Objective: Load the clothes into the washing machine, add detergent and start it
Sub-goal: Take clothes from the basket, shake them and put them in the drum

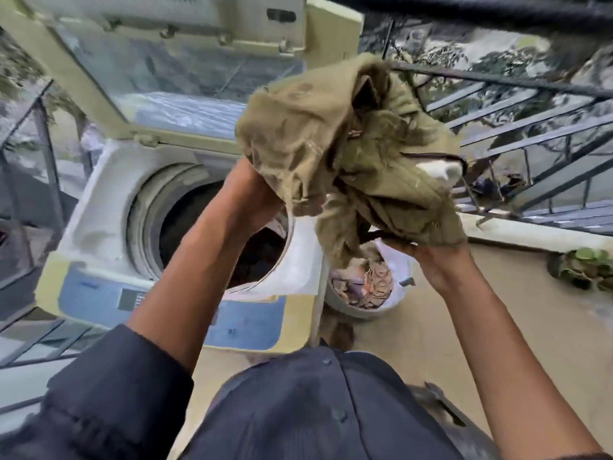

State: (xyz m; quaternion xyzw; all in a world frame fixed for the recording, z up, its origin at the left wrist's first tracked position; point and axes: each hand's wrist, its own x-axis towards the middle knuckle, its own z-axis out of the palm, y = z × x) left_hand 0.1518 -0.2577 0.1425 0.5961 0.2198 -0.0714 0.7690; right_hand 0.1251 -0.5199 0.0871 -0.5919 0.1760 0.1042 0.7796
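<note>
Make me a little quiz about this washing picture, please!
1. True or false: the washing machine's lid is shut.
2. What are the left hand and the right hand holding up together?
3. Where is the white bucket of clothes? A) right of the washing machine B) inside the drum C) on the lid

Key: 1 false, it stands open. 2 the olive-green garment. 3 A.

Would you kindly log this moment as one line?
step: loading | hands: left, right holding olive garment | washer lid: open | bucket: clothes remain
</note>
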